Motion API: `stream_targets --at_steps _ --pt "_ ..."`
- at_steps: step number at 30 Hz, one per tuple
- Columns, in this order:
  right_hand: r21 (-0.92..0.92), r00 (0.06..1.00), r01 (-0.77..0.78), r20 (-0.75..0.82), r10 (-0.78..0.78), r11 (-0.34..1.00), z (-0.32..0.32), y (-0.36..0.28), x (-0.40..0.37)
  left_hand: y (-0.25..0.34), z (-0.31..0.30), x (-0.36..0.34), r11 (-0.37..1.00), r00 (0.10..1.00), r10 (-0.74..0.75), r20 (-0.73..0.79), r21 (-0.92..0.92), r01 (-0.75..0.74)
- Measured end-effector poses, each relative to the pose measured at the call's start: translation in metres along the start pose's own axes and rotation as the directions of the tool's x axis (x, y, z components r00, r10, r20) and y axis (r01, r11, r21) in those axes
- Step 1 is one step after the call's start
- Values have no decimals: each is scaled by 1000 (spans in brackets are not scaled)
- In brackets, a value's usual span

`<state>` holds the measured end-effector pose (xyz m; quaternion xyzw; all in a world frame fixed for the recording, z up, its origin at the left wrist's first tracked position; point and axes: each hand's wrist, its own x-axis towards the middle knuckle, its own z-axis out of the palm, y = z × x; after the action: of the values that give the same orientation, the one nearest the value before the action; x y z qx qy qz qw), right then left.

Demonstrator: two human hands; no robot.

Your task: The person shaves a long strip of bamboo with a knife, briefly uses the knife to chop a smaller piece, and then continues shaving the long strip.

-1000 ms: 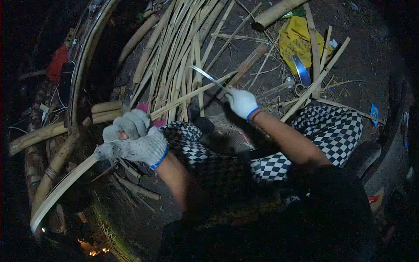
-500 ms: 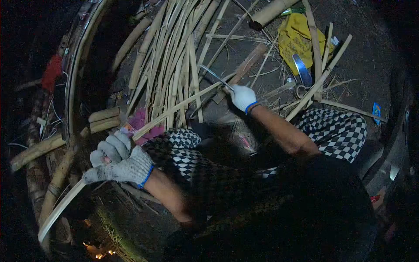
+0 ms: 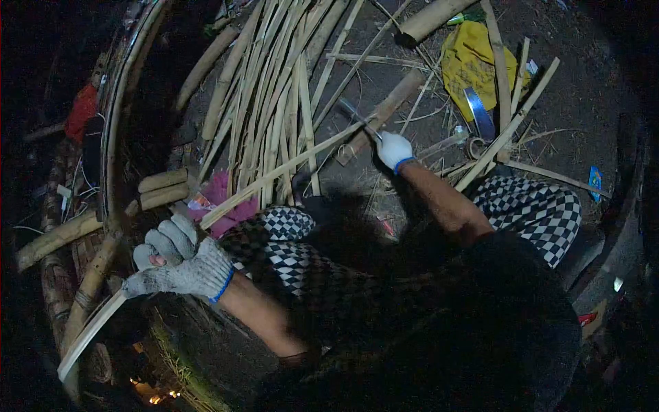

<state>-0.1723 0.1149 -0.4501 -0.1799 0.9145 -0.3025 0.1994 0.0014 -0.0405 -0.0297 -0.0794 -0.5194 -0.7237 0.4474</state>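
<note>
A long pale bamboo strip [image 3: 274, 173] runs slantwise from lower left to the middle of the view. My left hand [image 3: 175, 257], in a grey-stained glove with a blue cuff, is closed round its lower part, and the strip's curved end sticks out below the thumb. In a white glove, my right hand [image 3: 394, 150] is closed on the handle of a knife [image 3: 352, 111]. The blade meets the strip near its far end. Beneath them lies a flat brown piece of wood [image 3: 395, 94] on the ground.
Many split strips [image 3: 264, 89] lie in a bundle behind. A yellow bag [image 3: 470, 65], a roll of tape [image 3: 478, 113] and a thick bamboo pole [image 3: 434, 19] are at the upper right. Short logs [image 3: 163, 190] lie left; a small fire [image 3: 154, 397] glows at the bottom left.
My right hand and the knife have moved slightly to the right, towards the strip's far end. My left hand has shifted a little left and down, still holding the strip.
</note>
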Motion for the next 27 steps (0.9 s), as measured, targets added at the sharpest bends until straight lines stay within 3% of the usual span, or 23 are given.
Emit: stream_targets --at_steps 2,3,6,7,9,10,12,13,14,16,17,20,22,24,25,26,27 --pt "-26 996 -37 79 39 999 -6 10 -13 0 2 0 1000 1000 -13 2 -5 13" --pt "-74 946 -237 210 248 969 -12 12 -6 0 4 0 1000 1000 -7 1 -3 7" --pt "-110 953 -192 216 212 975 -22 6 -1 2 9 -1 999 999 -7 -36 46 9" --pt "-112 955 -188 209 208 976 -21 8 7 1 13 -3 985 997 20 -73 171 -8" --pt "-236 919 170 387 -67 957 -6 12 15 -2 16 -6 883 978 131 -160 468 -42" --pt "-237 920 183 385 -81 954 -20 -1 10 -5 21 -2 880 976 146 -160 471 -54" --pt "-40 913 -72 399 82 997 -59 -32 -10 -6 32 0 941 914 171 -368 336 -41" --pt "-385 794 523 544 -270 760 -60 -36 -7 -3 35 -2 981 955 48 -292 193 9" --pt "-387 794 526 543 -273 757 -60 -34 -11 0 40 -5 981 955 54 -292 193 4" --pt "-135 937 261 272 -217 956 -85 -40 -34 -3 55 -14 892 973 65 -220 450 42" --pt "-79 947 246 231 -222 966 -130 -69 -65 -3 69 -16 958 966 3 -260 279 72" --pt "13 956 278 92 -278 961 -169 -106 -112 -3 68 -20 981 986 -52 -156 179 80" --pt "151 902 426 1 -431 892 -207 -144 -160 -10 68 -29 990 981 -40 -189 127 64" --pt "365 915 385 -29 -403 847 -210 -169 -190 -15 63 -36 998 996 20 -91 68 -14" --pt "379 890 445 -92 -446 811 -215 -182 -204 -20 51 -37 999 1000 21 10 -44 -20" --pt "390 861 503 -155 -483 771 -220 -193 -217 -19 58 -40 999 1000 18 11 -41 -17" --pt "359 832 553 -185 -523 752 -227 -200 -226 -20 67 -44 999 990 30 -135 -22 -33"
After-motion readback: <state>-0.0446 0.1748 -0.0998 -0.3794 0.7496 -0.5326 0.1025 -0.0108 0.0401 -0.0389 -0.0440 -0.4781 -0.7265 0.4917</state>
